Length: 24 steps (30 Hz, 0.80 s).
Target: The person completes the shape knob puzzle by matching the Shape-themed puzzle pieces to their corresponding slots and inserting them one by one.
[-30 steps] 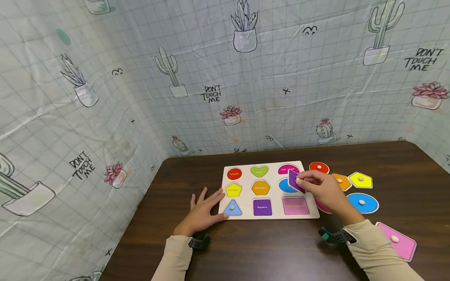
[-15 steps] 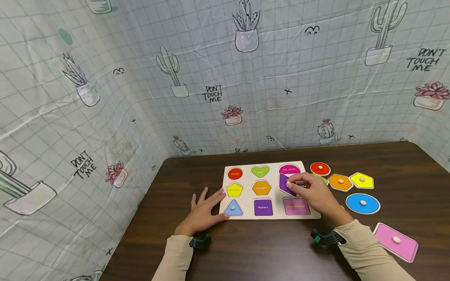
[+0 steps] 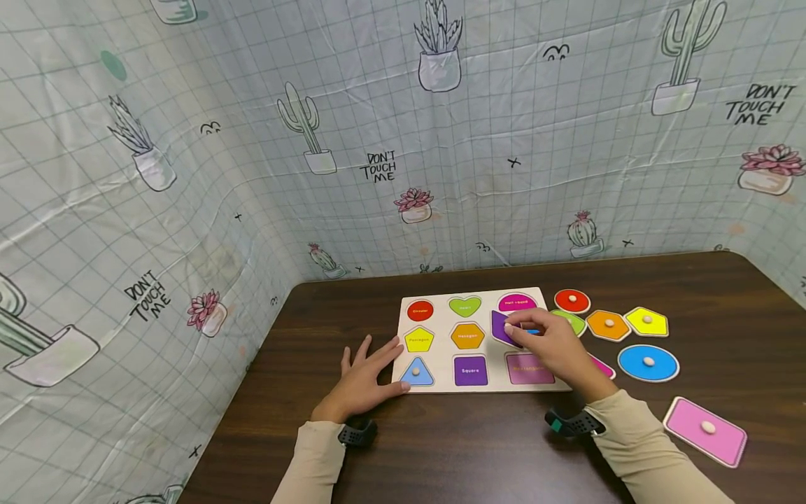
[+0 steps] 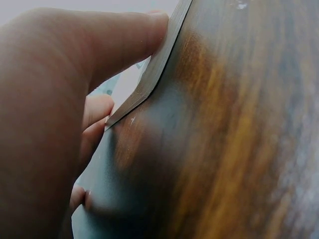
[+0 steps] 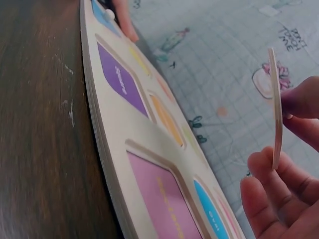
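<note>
A white wooden puzzle board [image 3: 441, 383] with coloured, labelled recesses lies on the table. My left hand [image 3: 362, 381] rests at its left end, fingers spread, thumb at the front left corner beside the blue triangle piece [image 3: 418, 373] seated there. By its knob, my right hand [image 3: 560, 346] pinches a purple square puzzle piece [image 3: 501, 329], held tilted above the board's oval recess. The right wrist view shows that piece [image 5: 276, 109] edge-on, raised over the board. The purple square recess [image 3: 470, 371] shows its printed word.
Right of the board lie knobbed pieces: a red circle [image 3: 572, 301], a green piece [image 3: 569, 322], an orange hexagon [image 3: 608, 325], a yellow pentagon [image 3: 647, 322], a blue oval [image 3: 648, 363] and a pink rectangle [image 3: 706, 431]. A magenta piece [image 3: 603, 367] is partly hidden by the right arm.
My right hand has moved left over the board, carrying the purple square piece from the board's right side towards its middle. The left hand stays where it was.
</note>
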Available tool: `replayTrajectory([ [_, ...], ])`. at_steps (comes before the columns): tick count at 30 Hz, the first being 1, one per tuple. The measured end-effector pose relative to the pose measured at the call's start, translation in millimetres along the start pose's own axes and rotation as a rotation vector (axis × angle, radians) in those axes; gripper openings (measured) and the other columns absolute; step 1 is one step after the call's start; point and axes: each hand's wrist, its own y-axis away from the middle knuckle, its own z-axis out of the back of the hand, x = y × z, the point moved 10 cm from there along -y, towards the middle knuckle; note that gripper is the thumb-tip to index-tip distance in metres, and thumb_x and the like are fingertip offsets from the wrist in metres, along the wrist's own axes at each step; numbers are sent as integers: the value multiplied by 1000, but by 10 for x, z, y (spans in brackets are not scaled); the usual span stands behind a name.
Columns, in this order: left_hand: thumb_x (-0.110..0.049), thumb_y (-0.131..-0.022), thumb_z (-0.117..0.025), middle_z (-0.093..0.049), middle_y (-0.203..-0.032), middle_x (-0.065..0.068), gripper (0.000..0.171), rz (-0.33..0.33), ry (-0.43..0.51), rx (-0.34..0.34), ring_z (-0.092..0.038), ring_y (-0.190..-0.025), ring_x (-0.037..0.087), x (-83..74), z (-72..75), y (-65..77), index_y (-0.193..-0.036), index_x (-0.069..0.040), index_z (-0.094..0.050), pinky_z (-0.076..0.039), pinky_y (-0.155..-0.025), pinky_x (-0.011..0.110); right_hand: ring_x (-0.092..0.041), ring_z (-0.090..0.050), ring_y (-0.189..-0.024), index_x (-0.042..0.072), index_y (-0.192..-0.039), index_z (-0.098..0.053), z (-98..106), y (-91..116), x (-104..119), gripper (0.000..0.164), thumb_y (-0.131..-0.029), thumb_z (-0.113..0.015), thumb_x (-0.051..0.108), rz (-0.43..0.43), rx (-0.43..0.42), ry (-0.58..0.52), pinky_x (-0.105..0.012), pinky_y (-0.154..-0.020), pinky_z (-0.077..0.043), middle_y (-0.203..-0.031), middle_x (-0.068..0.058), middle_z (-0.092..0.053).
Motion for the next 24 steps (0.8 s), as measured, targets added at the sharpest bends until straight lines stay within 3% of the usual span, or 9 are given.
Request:
replayTrajectory([
  [11, -61, -89, -64, -28, -163, -10, 79, 1, -5, 13, -6, -152, 39, 15, -11, -7, -155, -25, -41, 7, -111, 70, -23, -63, -93, 3, -109, -74, -172, -32, 51, 22, -94, -72, 20, -10, 50, -126, -24, -77, -54, -110, -12, -70],
  [18, -60, -90, -64, -29, -162, -11, 77, 2, 6, 6, -6, -152, 39, 18, -13, 0, -155, -26, -42, 8, -111, 71, -27, -61, -107, 6, -111, -76, -348, -29, 97, 25, -93, -73, 23, -22, 120, -166, -25, -82, -54, -123, -13, -68],
  [24, -61, -89, -64, -30, -162, -12, 76, -1, 7, -5, -7, -152, 39, 14, -8, -10, -154, -26, -43, 8, -110, 71, -25, -60, -97, 9, -106, -77, -476, -29, 121, 20, -93, -74, 23, 4, 164, -102, -30, -79, -51, -105, -7, -71],
])
